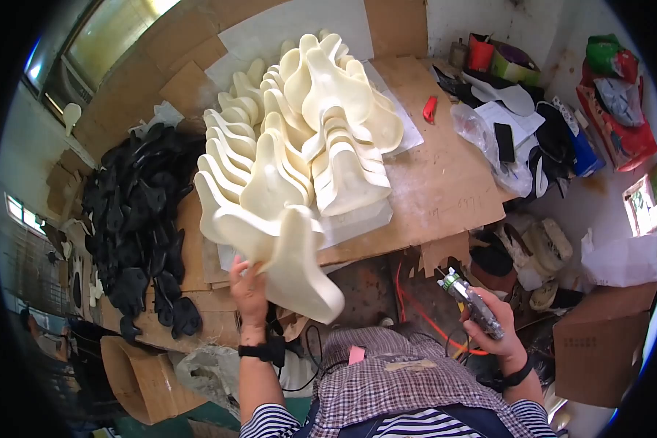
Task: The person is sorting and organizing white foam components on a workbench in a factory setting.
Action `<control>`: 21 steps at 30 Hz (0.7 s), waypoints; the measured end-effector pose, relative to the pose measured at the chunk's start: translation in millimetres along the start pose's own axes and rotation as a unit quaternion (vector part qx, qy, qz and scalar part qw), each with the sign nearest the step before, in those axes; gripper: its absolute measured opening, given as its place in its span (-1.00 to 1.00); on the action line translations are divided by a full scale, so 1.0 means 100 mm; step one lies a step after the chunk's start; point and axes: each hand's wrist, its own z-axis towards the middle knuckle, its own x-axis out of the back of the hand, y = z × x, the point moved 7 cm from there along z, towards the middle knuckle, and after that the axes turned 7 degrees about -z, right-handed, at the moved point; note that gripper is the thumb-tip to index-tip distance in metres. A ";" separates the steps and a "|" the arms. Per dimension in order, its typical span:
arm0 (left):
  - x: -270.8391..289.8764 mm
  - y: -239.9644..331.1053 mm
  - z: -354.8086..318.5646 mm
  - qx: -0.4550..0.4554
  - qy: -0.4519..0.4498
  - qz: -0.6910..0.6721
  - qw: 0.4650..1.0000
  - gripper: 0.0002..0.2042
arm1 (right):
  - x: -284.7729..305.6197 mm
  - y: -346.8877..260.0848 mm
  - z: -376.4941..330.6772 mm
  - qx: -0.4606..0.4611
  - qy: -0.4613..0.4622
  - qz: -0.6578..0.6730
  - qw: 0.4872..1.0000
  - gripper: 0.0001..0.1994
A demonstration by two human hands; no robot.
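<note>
The left hand (250, 293), bent around the left side of the cream shell (299, 270), should hold it steady, fingers clear of the silver tool (476, 305). The shell is over the front edge of the desk (416, 223), well apart from the right hand (500, 332), which is curled round the tool.

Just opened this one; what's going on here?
A person's left hand holds a cream saddle-shaped piece at the near edge of a cardboard-covered table. The right hand grips what looks like a metal spray gun, held apart from the piece. More cream pieces stand in close rows on the table, and a heap of black pieces lies to the left.
</note>
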 end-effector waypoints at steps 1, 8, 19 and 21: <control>-0.20 0.04 0.03 -0.001 -0.033 -0.023 0.999 -0.68 | 0.00 0.04 -0.01 -0.007 -0.003 -0.006 1.000 -0.46; -1.73 0.35 0.40 -0.133 -0.178 0.016 0.975 -0.77 | 0.28 -0.23 -0.13 0.053 0.069 0.146 0.985 -0.43; -2.21 0.79 0.77 -0.228 -0.175 0.043 0.957 -0.87 | 0.15 0.18 -0.21 -0.022 0.089 0.168 0.982 -0.36; -2.00 1.03 0.67 -0.251 -0.150 0.028 0.956 -0.87 | 0.10 0.24 -0.17 -0.031 0.085 0.171 0.981 -0.35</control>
